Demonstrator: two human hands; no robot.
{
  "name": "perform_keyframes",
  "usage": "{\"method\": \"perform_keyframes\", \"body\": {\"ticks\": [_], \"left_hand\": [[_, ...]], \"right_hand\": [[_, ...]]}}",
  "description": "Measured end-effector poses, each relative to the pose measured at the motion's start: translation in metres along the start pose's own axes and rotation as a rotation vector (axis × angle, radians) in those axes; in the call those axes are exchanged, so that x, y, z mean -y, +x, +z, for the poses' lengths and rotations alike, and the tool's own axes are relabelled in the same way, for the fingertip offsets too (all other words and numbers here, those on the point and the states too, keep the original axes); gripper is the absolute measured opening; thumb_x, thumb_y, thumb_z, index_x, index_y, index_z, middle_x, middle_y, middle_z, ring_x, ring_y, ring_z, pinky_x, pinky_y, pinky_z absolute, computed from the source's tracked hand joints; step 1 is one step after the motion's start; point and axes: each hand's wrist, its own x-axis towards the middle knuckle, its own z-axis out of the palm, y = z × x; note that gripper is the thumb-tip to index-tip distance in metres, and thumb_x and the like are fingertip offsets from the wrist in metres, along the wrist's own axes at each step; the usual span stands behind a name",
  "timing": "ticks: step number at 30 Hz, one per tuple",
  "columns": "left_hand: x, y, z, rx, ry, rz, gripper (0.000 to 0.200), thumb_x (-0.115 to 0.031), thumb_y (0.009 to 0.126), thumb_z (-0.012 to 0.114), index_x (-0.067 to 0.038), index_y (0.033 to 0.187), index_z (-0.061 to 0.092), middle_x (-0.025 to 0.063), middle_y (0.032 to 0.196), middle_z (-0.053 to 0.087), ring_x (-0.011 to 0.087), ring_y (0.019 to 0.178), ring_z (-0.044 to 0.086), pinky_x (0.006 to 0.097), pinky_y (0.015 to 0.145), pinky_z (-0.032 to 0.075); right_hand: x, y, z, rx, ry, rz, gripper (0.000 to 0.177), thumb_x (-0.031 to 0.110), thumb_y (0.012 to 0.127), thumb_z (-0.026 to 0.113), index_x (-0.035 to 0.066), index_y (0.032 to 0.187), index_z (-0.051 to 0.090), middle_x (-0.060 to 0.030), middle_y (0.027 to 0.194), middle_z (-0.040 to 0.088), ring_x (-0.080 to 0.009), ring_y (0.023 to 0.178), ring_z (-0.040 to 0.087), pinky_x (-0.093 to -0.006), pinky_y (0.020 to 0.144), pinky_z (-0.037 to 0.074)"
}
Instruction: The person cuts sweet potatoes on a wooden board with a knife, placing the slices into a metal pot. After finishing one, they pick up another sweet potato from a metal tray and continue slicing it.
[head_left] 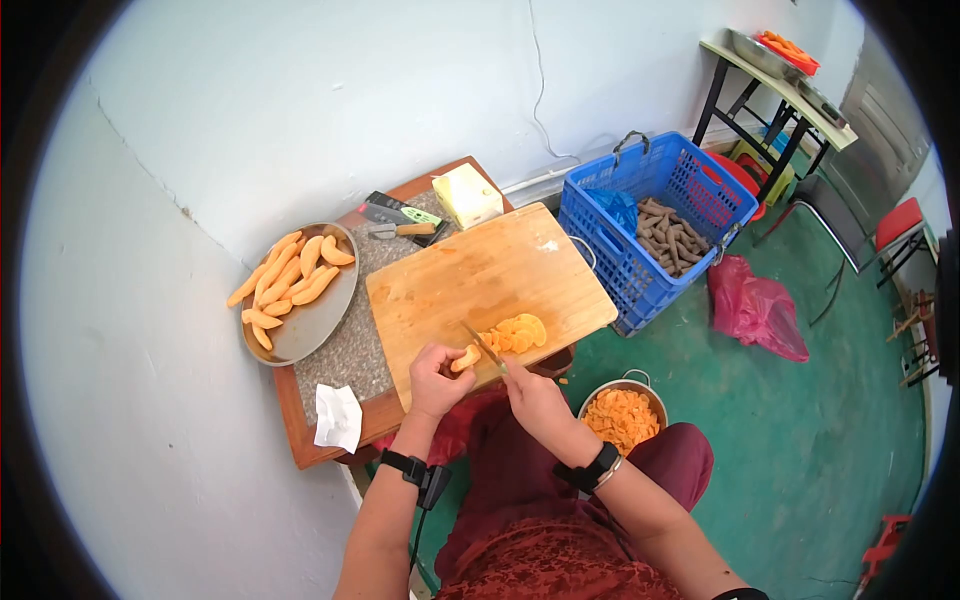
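My left hand point(436, 382) is closed around the end of a peeled sweet potato point(465, 358) lying on the wooden cutting board point(450, 280). My right hand point(540, 402) grips a knife point(482, 343), whose blade stands at the cut end of the sweet potato. Most of the knife's handle is hidden in the fingers. Right beside the blade, orange sweet potato slices point(522, 333) lie overlapping in a row on the board.
A metal tray point(345, 290) of peeled sweet potatoes stands left, near a peeler point(402, 230) and tissue box point(468, 196). Right of the table is a blue crate point(610, 275) with unpeeled sweet potatoes. A pot point(661, 408) of slices sits by my knee; a pink bag point(752, 310) lies on the floor.
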Motion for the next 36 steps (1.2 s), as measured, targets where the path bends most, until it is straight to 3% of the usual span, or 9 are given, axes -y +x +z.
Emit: {"method": "perform_keyframes", "body": {"ticks": [8, 14, 26, 36], "left_hand": [[-0.003, 0.001, -0.001, -0.008, 0.012, -0.010, 0.017, -0.004, 0.063, 0.073, -0.002, 0.079, 0.066, 0.0013, 0.072, 0.052, 0.0064, 0.055, 0.048, 0.0202, 0.049, 0.040], [-0.007, 0.002, -0.002, -0.008, -0.003, -0.033, 0.017, -0.004, 0.061, 0.071, -0.002, 0.077, 0.066, 0.0033, 0.070, 0.053, 0.0095, 0.054, 0.052, 0.0228, 0.049, 0.042], [0.001, 0.000, 0.001, -0.011, -0.045, -0.070, 0.016, -0.004, 0.063, 0.073, -0.001, 0.077, 0.066, 0.0027, 0.069, 0.054, 0.0071, 0.053, 0.051, 0.0203, 0.048, 0.042], [-0.001, 0.001, 0.001, -0.011, 0.005, -0.032, 0.018, -0.004, 0.063, 0.074, -0.002, 0.079, 0.066, 0.0019, 0.070, 0.053, 0.0069, 0.054, 0.050, 0.0202, 0.048, 0.041]], "right_hand": [[0.033, -0.029, -0.025, 0.006, -0.186, -0.004, 0.036, 0.011, 0.090, 0.057, 0.005, 0.125, 0.054, -0.0155, 0.066, 0.055, -0.0344, 0.055, 0.058, -0.0428, 0.048, 0.048], [0.027, -0.043, -0.013, 0.061, -0.366, -0.025, 0.051, 0.008, 0.082, 0.055, 0.007, 0.132, 0.049, -0.0104, 0.071, 0.056, -0.0254, 0.052, 0.061, -0.0356, 0.043, 0.051], [0.041, -0.031, -0.012, 0.094, -0.547, -0.030, 0.051, 0.008, 0.080, 0.056, 0.007, 0.131, 0.050, -0.0084, 0.072, 0.056, -0.0197, 0.050, 0.061, -0.0309, 0.039, 0.049], [0.029, -0.003, 0.010, 0.147, -0.568, 0.023, 0.047, 0.009, 0.083, 0.056, 0.005, 0.129, 0.048, -0.0121, 0.076, 0.059, -0.0234, 0.056, 0.066, -0.0331, 0.044, 0.053]]}}
